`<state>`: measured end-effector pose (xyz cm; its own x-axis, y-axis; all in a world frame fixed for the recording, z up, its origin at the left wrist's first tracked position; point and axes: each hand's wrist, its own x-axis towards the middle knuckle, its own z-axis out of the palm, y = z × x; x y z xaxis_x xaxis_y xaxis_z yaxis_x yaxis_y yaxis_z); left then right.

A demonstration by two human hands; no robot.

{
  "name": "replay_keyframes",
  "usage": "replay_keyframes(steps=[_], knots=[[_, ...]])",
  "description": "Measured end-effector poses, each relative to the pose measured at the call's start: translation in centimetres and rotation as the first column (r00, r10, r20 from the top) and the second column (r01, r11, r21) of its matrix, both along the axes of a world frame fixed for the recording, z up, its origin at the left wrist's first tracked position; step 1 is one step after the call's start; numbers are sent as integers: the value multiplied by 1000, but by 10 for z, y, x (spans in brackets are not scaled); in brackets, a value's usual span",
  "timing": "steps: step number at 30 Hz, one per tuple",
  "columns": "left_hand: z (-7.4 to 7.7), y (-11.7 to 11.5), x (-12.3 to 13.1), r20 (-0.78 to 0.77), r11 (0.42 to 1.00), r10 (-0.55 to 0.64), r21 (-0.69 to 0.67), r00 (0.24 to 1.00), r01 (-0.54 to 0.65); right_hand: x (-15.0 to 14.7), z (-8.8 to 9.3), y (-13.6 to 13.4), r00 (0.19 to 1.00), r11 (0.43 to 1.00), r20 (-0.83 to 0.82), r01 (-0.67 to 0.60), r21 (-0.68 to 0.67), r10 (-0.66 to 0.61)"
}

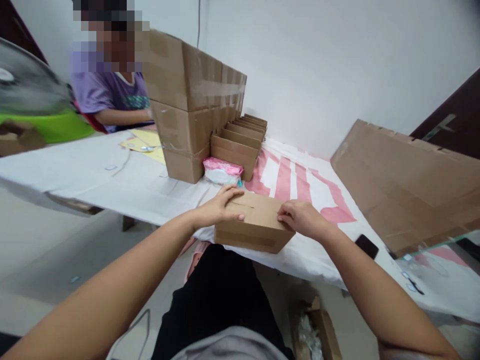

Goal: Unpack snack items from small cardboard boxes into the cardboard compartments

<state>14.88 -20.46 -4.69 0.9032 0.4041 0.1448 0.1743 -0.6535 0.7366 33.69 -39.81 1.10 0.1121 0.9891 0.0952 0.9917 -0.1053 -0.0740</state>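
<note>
A small brown cardboard box (258,236) lies at the table's near edge, its top flaps closed along a seam with a narrow gap at the left. My left hand (219,207) rests on the box's left end, thumb and fingers spread apart. At the right end of the top, my right hand (302,217) has its fingers curled together against the cardboard. Whatever may be between those fingertips is hidden. Just behind the box sits a pink and white wipes pack (223,171).
Taped cardboard boxes (195,110) are stacked behind, beside a row of open-topped boxes (236,142). A large cardboard sheet (405,185) leans at the right, near a black phone (366,246). Another person (108,95) sits at the far left. An open carton (324,330) stands on the floor.
</note>
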Motion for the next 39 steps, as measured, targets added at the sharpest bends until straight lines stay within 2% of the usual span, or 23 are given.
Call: replay_keyframes(steps=[5, 11, 14, 17, 19, 22, 25, 28, 30, 33, 36, 39], knots=[[-3, 2, 0, 23, 1000, 5, 8, 1000, -5, 0, -7, -5, 999, 997, 31, -10, 82, 7], [-7, 4, 0, 19, 1000, 15, 26, 1000, -16, -4, -1, -13, 999, 999, -11, -31, 42, 31], [-7, 4, 0, 32, 999, 11, 37, 999, -13, -14, -2, -14, 989, 1000, 144, -12, -13, 14], [-6, 3, 0, 28, 999, 6, 34, 1000, -7, -23, -6, -9, 938, 999, 345, -15, -35, 26], [-4, 2, 0, 22, 1000, 6, 27, 1000, -7, -25, -7, -5, 919, 998, 391, -44, -42, 57], [-1, 0, -1, 19, 1000, 11, 20, 1000, -11, -18, -6, -3, 956, 1000, 294, 0, 12, -3], [2, -1, -2, 10, 1000, 17, 19, 1000, -17, -1, -3, -9, 992, 972, -42, 126, 197, -120], [3, 0, -3, -6, 1000, 17, 26, 1000, -17, 20, -3, -29, 924, 894, -358, 267, 361, -131], [2, 1, -3, -6, 999, 10, 33, 1000, -9, 33, -8, -52, 897, 851, -417, 331, 408, -148], [0, 2, -2, 14, 999, -8, 46, 1000, 8, 49, -26, -96, 909, 842, -351, 364, 398, -226], [1, 1, -1, 22, 999, -14, 51, 1000, 13, 57, -54, -143, 927, 870, -240, 357, 340, -287], [5, -2, 0, -8, 999, -12, 42, 1000, 12, 58, -83, -178, 936, 883, -141, 351, 313, -322]])
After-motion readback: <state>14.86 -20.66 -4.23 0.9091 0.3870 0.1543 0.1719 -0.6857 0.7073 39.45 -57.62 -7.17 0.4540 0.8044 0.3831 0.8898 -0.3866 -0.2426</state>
